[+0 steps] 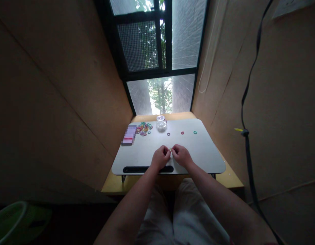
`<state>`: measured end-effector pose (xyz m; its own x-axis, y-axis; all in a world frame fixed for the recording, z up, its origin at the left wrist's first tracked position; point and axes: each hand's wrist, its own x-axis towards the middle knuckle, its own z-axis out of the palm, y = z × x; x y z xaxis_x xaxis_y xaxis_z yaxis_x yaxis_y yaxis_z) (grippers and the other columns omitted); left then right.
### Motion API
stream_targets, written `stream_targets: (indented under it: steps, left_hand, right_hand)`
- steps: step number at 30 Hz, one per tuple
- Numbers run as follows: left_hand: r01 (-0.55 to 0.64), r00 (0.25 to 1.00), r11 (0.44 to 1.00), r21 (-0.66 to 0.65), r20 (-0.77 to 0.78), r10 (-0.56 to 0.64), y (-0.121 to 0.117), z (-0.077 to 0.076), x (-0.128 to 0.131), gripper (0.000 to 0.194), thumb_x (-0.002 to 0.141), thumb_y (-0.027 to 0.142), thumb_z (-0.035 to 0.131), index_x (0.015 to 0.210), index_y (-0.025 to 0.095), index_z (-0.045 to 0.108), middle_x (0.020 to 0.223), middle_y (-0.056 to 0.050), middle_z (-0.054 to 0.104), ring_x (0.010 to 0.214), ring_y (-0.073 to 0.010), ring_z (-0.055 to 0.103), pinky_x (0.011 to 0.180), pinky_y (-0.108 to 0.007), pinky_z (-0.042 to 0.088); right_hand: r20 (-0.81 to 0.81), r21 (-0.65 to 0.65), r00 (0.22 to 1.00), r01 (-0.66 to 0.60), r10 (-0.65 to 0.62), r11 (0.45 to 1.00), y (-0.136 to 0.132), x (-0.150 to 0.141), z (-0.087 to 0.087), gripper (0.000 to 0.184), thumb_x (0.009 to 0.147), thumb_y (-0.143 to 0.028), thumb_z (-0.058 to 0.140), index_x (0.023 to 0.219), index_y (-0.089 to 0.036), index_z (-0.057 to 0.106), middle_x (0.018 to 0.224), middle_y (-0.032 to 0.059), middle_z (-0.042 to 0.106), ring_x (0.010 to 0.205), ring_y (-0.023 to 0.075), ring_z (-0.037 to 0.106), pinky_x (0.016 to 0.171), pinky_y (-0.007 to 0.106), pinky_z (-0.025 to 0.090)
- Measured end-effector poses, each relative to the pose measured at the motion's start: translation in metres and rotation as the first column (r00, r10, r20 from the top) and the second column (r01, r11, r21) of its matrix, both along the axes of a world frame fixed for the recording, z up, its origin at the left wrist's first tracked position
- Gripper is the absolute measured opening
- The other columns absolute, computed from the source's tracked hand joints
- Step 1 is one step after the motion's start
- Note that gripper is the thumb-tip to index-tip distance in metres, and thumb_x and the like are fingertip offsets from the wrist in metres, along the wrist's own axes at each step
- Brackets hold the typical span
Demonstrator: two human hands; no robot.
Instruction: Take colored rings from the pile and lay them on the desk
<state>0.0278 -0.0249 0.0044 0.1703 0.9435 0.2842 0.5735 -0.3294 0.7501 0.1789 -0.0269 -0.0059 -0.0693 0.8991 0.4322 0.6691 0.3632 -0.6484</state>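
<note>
My left hand (161, 157) and my right hand (181, 155) meet over the near middle of the white lap table (208, 160). Between their fingertips is a small yellow hair tie (170, 150), pinched from both sides. Beyond the hands, three small ring-shaped hair ties lie spaced out in a row: a dark purple one (168, 134), a red one (182, 133) and a green one (195, 132). A heap of many-coloured hair ties (144, 128) lies at the back left. The fingers partly cover the yellow tie.
A clear round jar (161, 126) stands at the back of the table. On the left lies a pixelated phone-like object (129, 135). A black slot (137, 169) runs along the near edge. A dark cord (245, 102) hangs at right, and a green bin (19, 221) stands lower left.
</note>
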Motion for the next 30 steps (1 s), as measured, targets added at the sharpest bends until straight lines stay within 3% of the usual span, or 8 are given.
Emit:
stream_targets:
  steps: [30]
  left_hand:
    - [0.016, 1.000, 1.000, -0.002, -0.016, -0.016, 0.0007, -0.0019, -0.0011, 0.017, 0.079, 0.034, 0.052, 0.073, 0.018, 0.053, 0.062, 0.003, 0.056, 0.056, -0.0095, 0.048, 0.055, -0.023, 0.033]
  right_hand:
    - [0.006, 0.003, 1.000, 0.006, -0.006, 1.000, -0.0012, -0.0001, 0.0030, 0.014, 0.081, -0.024, 0.049, 0.069, -0.019, 0.055, 0.063, -0.0005, 0.059, 0.059, 0.0119, 0.050, 0.058, 0.022, 0.035]
